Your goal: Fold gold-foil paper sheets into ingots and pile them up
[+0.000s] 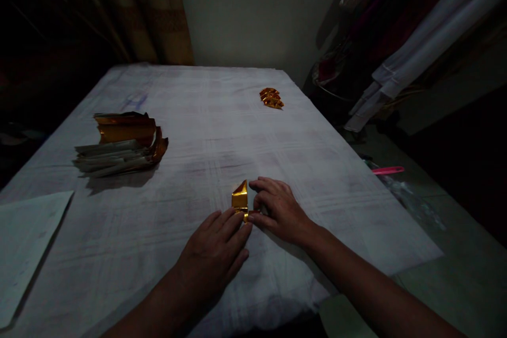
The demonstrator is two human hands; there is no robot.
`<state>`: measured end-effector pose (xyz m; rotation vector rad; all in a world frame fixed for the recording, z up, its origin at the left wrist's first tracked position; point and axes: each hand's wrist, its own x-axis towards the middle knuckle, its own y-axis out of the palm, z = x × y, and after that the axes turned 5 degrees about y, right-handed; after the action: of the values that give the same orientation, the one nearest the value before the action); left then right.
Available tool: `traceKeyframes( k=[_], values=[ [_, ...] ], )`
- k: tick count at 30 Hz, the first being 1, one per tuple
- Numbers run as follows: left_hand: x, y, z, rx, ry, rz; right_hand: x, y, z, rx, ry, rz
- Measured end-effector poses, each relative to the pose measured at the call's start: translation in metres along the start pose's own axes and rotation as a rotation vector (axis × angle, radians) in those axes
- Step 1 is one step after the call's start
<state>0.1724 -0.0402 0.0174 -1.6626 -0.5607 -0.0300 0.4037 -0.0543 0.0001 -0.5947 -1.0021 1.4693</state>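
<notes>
A small piece of gold foil paper [240, 198], partly folded with one corner standing up, lies on the white cloth-covered table [222, 132] near the front edge. My left hand [214, 251] lies flat with its fingers stretched out, the fingertips pressing on the paper's near end. My right hand [277, 208] sits just right of the paper, its fingers curled and pinching the paper's right edge.
A stack of gold and silver foil sheets [122, 145] lies at the left. A small pile of folded gold pieces [271, 98] sits at the far right. A pale paper sheet [27, 237] lies at the front left. Hanging clothes [404, 42] and a pink object [388, 170] are to the right.
</notes>
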Motion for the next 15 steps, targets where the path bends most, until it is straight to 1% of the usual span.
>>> traceKeyframes(
  k=[5, 10, 15],
  values=[
    [-0.002, 0.001, 0.0, -0.006, -0.007, 0.006, 0.004, -0.004, -0.007, 0.036, 0.0, 0.044],
    [-0.003, 0.003, 0.001, -0.014, -0.013, 0.01, 0.009, -0.011, -0.019, 0.096, -0.046, 0.084],
    [0.0, 0.0, 0.001, 0.013, -0.001, -0.022, 0.01, -0.016, -0.026, 0.144, -0.106, 0.104]
  ],
)
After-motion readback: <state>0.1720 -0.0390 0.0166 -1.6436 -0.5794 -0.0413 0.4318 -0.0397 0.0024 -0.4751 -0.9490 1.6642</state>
